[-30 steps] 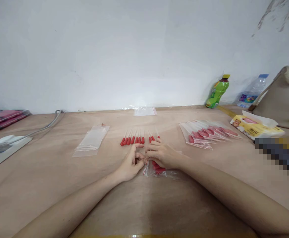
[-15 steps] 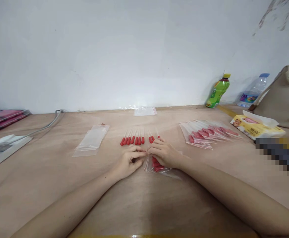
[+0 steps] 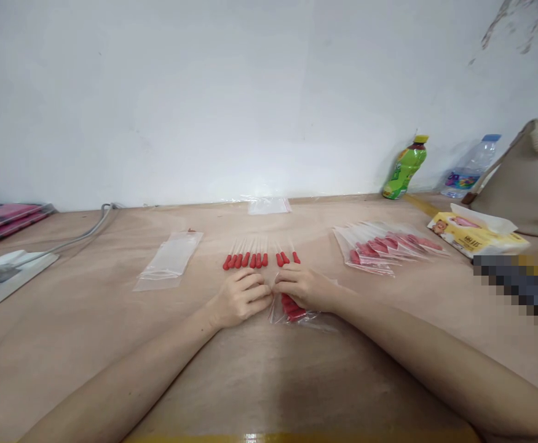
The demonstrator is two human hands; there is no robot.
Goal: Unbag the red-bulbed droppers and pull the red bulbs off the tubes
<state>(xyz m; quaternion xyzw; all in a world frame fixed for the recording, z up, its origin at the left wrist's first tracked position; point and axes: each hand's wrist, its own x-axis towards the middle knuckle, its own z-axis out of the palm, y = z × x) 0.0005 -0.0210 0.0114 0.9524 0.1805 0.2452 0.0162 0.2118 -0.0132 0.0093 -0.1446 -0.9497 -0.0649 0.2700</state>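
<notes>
A clear zip-lock bag [image 3: 315,321] with several red-bulbed droppers [image 3: 294,312] inside lies on the table in front of me. My right hand [image 3: 308,288] rests over it, its fingers bent and closed at the bag's left edge. At that same edge, the curled fingers of my left hand [image 3: 243,298] are pinched together, and the fingertips are partly hidden. Just beyond the hands, a row of loose droppers [image 3: 245,260] points its thin clear stems toward the wall. Three more droppers [image 3: 286,258] lie slightly to the right, past my right fingers.
Flat clear bags [image 3: 170,258] lie at the left. Filled dropper bags [image 3: 383,246] are fanned out at the right. Behind are a bag [image 3: 269,206], green bottle [image 3: 406,167], water bottle [image 3: 474,166], tissue pack [image 3: 476,234] and beige handbag [image 3: 522,184]. A power strip [image 3: 24,271] sits left.
My left fingers have curled and closed at the bag's edge, where they were spread more loosely before. My right fingers have drawn in slightly, uncovering more of the rightmost loose dropper.
</notes>
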